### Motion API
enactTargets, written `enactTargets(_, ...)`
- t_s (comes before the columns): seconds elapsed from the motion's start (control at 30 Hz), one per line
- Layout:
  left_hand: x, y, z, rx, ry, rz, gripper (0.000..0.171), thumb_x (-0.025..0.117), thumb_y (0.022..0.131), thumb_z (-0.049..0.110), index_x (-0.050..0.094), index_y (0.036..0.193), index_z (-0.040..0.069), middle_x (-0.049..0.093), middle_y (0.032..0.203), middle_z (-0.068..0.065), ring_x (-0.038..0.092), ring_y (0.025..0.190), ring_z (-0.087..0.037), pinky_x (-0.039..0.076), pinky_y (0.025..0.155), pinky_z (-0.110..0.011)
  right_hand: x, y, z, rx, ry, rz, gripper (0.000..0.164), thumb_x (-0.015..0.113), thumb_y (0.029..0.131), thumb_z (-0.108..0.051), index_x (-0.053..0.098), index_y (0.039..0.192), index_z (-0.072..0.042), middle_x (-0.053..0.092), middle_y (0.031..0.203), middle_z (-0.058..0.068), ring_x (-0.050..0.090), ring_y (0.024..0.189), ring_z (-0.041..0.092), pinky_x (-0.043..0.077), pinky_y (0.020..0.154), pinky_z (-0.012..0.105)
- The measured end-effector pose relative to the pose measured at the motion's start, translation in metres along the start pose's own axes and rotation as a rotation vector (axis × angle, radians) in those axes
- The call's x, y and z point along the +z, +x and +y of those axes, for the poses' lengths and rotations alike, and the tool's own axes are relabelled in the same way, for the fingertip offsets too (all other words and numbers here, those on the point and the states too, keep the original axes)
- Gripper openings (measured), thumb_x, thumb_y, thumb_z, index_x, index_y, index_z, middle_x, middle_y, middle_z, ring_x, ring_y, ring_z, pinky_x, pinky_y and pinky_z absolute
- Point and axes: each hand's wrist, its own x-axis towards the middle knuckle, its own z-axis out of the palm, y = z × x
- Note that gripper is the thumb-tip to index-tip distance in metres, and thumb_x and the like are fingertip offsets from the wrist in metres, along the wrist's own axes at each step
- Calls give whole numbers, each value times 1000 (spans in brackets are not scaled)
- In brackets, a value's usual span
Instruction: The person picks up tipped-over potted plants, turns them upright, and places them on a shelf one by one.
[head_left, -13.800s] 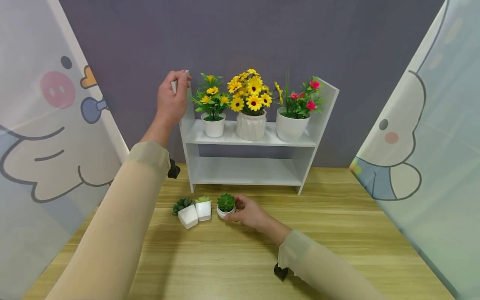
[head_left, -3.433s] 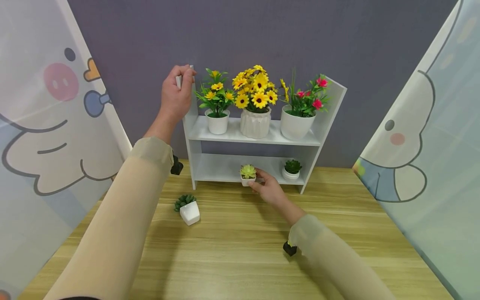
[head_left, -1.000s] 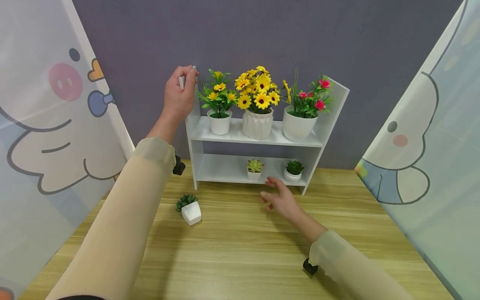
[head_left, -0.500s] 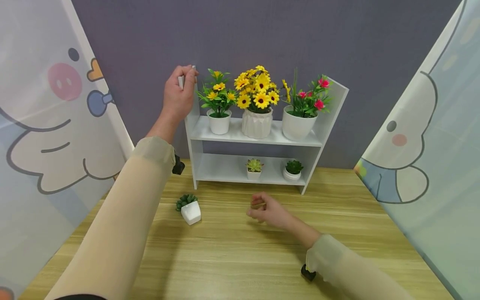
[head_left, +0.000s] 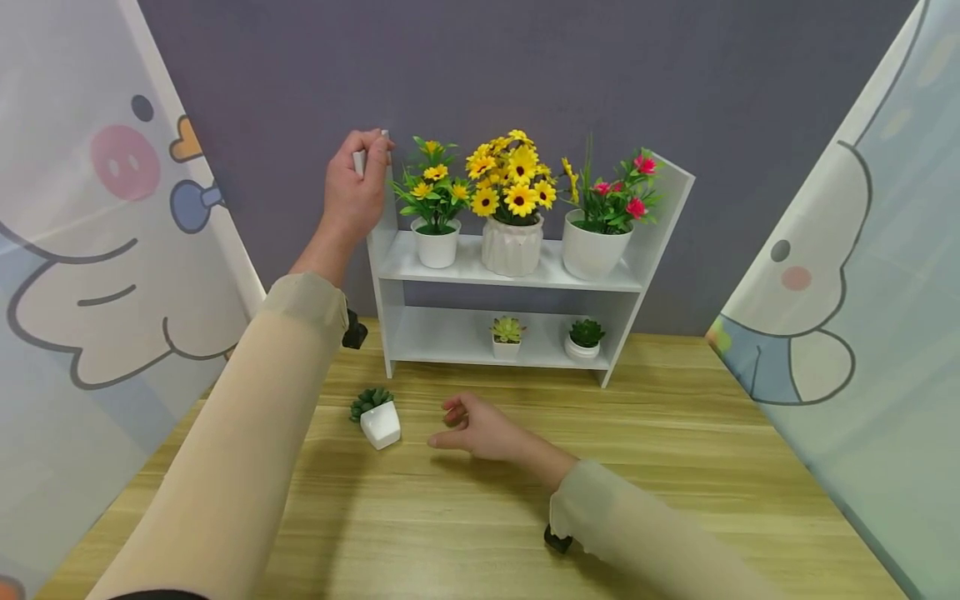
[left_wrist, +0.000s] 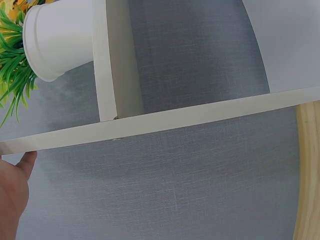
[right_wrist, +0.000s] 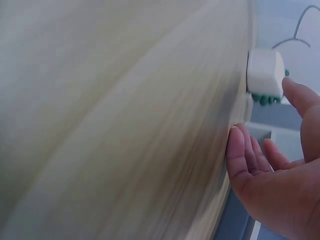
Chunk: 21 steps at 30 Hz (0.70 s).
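My left hand (head_left: 356, 187) grips the upper end of the left side panel of a white two-tier shelf (head_left: 450, 350); in the left wrist view, a finger and thumb sit around that panel's edge (left_wrist: 175, 119). Low over the wooden table, my right hand (head_left: 483, 429) holds nothing, its fingers loosely bent and thumb apart. Left of its fingertips, a dark green succulent in a white square pot (head_left: 381, 426) lies tipped on its side. The right wrist view shows the same pot (right_wrist: 265, 72) beyond the fingers.
On the lower tier stand a pale green succulent (head_left: 507, 337) and a dark green one in a round pot (head_left: 583, 340). Three flower pots line the upper tier: small yellow flowers (head_left: 436, 246), sunflowers (head_left: 513, 246) and pink flowers (head_left: 596, 250). Cartoon-printed panels flank the table (head_left: 450, 533).
Earlier, my right hand put the round-pot succulent, then the pale green one, onto the lower tier. Since letting go, it has moved left toward the tipped pot. My left hand keeps its grip.
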Motion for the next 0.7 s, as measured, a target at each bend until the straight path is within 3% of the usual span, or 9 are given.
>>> enactTargets(0.3, 0, 0, 0, 1, 6, -4, 23, 53, 116, 36, 57, 95, 26, 67, 142, -9, 48, 157, -8, 41, 129, -32, 36, 26, -24, -14, -55, 3, 71, 90, 92, -36, 57, 144, -3, 67, 128, 8, 69, 105, 14, 61, 91, 34)
enactTargets(0.7, -1, -1, 1, -12, 3, -10, 24, 52, 116, 37, 56, 96, 26, 66, 144, -8, 46, 158, -8, 39, 130, -30, 57, 46, -36, 28, -160, 74, 66, 94, 86, -46, 60, 130, -9, 67, 115, 4, 61, 97, 13, 55, 83, 28)
